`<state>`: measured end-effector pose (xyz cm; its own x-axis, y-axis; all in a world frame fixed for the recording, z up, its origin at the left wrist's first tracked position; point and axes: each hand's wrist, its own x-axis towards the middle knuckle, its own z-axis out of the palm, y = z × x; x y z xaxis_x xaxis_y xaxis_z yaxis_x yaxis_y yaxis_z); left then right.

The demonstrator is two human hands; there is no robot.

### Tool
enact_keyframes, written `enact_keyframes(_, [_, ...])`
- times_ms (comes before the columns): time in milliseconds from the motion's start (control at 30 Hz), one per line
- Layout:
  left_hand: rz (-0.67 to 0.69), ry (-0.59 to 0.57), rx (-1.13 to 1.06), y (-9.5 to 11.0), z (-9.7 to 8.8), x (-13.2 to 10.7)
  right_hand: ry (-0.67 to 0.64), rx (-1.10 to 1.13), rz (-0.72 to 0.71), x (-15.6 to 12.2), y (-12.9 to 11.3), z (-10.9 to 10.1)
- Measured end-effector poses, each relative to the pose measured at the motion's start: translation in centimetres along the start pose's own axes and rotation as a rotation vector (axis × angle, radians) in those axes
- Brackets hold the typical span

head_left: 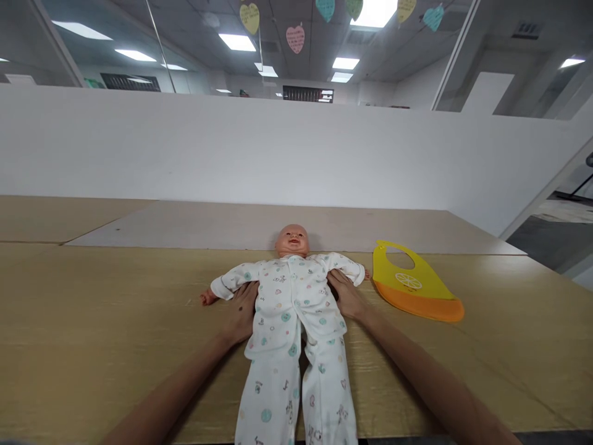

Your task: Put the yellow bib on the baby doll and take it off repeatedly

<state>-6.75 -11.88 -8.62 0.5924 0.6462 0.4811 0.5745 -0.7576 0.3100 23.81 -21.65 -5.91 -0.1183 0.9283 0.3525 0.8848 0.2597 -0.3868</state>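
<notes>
A baby doll in white printed pajamas lies on its back on the table, its head toward the white wall and its legs toward me. Both of its arms are spread out to the sides. My left hand is pressed against the doll's side below its arm on the left, fingers partly hidden by the sleeve and body. On the opposite side, my right hand grips the torso under the other arm, its fingertips also tucked out of sight. To the right of the doll lies a yellow bib with an orange pocket and a white citrus print.
The wooden table has a paler grey strip along its back. Behind it rises a low white wall topped by glass, with paper hearts stuck on it. The table's right end borders an open floor area.
</notes>
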Motion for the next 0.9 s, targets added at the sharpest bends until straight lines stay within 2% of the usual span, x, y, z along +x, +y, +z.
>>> enact_keyframes(167, [-0.007,-0.029,-0.044,0.8,-0.9,0.7,-0.053,-0.029,0.046,0.2,-0.1,-0.3])
enact_keyframes(367, [-0.075,-0.083,-0.06,1.7,-1.7,1.4,-0.123,-0.097,0.071,-0.1,0.0,-0.2])
enact_keyframes(567, [-0.129,-0.149,0.04,1.2,-1.4,1.1,-0.115,-0.178,0.066,-0.8,0.3,0.2])
enact_keyframes(767, [-0.215,-0.251,0.164,0.7,-2.0,1.0,-0.105,-0.185,0.066,-1.3,0.5,0.1])
enact_keyframes(900, [-0.226,-0.247,0.16,0.2,-2.5,1.1,-0.1,-0.181,0.061,-1.3,0.4,-0.1])
